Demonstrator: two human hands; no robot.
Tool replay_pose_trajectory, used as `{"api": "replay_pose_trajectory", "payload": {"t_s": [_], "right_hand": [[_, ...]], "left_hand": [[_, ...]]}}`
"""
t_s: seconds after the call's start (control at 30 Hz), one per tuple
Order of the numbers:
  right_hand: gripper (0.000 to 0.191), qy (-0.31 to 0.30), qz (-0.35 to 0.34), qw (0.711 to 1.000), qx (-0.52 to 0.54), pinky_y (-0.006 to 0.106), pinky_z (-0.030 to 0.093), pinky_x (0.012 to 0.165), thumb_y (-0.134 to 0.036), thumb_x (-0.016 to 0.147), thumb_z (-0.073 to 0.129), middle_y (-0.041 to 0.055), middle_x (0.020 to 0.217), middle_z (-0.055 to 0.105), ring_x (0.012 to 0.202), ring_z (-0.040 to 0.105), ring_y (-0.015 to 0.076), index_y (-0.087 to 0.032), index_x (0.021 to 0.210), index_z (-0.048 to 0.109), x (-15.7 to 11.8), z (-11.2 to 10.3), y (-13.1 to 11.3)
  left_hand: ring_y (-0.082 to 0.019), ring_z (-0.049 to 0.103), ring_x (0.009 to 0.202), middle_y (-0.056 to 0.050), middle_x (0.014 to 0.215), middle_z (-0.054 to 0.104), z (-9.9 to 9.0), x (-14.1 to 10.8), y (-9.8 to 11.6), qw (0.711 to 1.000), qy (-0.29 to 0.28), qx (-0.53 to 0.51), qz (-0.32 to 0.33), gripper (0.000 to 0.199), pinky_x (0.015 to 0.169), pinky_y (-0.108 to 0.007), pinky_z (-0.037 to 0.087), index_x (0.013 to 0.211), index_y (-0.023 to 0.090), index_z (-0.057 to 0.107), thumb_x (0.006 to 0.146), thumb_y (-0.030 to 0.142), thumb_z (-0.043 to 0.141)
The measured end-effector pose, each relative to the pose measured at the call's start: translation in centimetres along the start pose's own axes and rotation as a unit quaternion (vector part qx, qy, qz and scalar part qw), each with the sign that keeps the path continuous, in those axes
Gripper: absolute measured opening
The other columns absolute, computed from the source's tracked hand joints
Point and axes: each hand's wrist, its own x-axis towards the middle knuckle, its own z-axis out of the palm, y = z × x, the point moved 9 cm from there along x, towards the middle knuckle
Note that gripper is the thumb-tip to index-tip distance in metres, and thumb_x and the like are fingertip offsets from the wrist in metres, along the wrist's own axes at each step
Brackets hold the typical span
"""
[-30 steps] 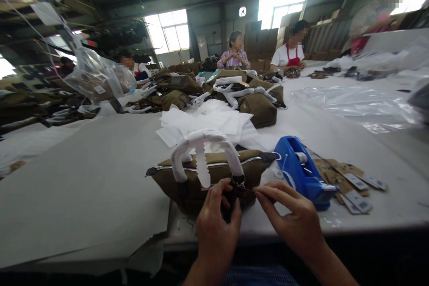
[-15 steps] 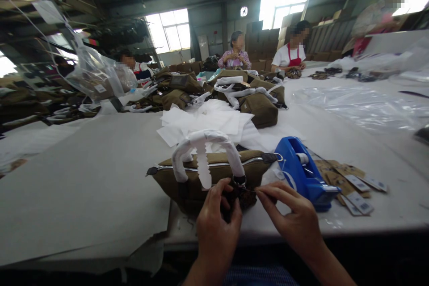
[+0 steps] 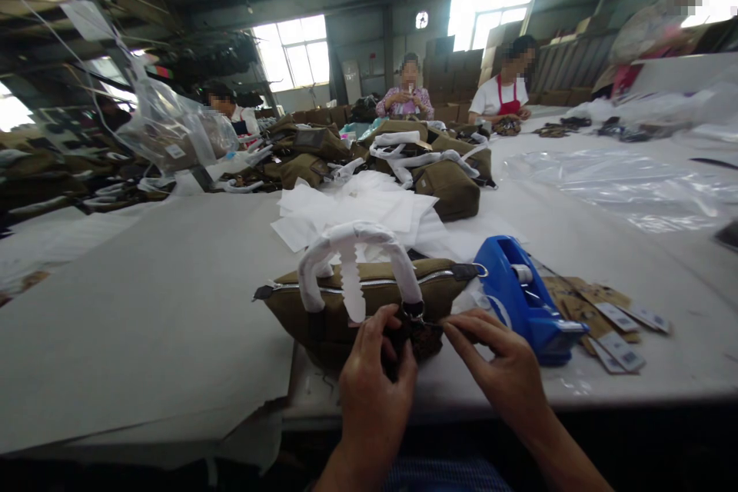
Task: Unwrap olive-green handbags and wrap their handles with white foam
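An olive-green handbag (image 3: 369,294) with a silver zipper stands on the table in front of me. Its handle (image 3: 360,234) is wrapped in white paper, and a white strip with wavy edges hangs from it. At the metal ring (image 3: 413,310) under the handle's right end hangs a dark brown patterned piece (image 3: 425,340), perhaps a charm. My left hand (image 3: 374,377) is closed around that piece from the left, partly hiding it. To the right of it, my right hand (image 3: 504,361) pinches a thin dark strand, its end between thumb and forefinger.
A blue tape dispenser (image 3: 513,292) stands right of the bag, beside brown tags with white labels (image 3: 619,350). Behind lie white paper sheets (image 3: 357,207) and a heap of olive bags (image 3: 447,184). Clear plastic (image 3: 623,181) covers the right side. Several people sit or stand farther back.
Both hands keep nearly the same place at the ring, with only slight finger movement. A person at the back has raised a hand toward the head.
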Motion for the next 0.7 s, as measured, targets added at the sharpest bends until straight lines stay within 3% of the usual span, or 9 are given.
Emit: {"api": "replay_pose_trajectory", "payload": {"t_s": [0.57, 0.7], "right_hand": [[0.010, -0.008, -0.010, 1.000, 0.009, 0.023, 0.057, 0.067, -0.016, 0.092, 0.068, 0.0013, 0.085, 0.073, 0.076, 0.070, 0.0148, -0.024, 0.094, 0.074, 0.1, 0.9, -1.7], [0.010, 0.003, -0.020, 1.000, -0.008, 0.023, 0.057, 0.068, -0.017, 0.092, 0.067, 0.0012, 0.086, 0.073, 0.075, 0.070, 0.0147, -0.024, 0.095, 0.073, 0.3, 0.9, -1.6]], "left_hand": [[-0.010, 0.061, 0.063, 0.001, 0.100, 0.070, 0.3, -0.4, 0.4, 1.000, -0.004, -0.005, 0.019, 0.047, 0.067, -0.024, 0.060, 0.127, 0.027, 0.056, 0.085, 0.008, 0.064], [-0.011, 0.069, 0.072, 0.000, 0.102, 0.075, 0.1, -0.2, 0.3, 0.997, -0.037, -0.048, 0.037, 0.032, 0.073, -0.022, 0.061, 0.122, 0.025, 0.060, 0.093, 0.013, 0.063]]}}
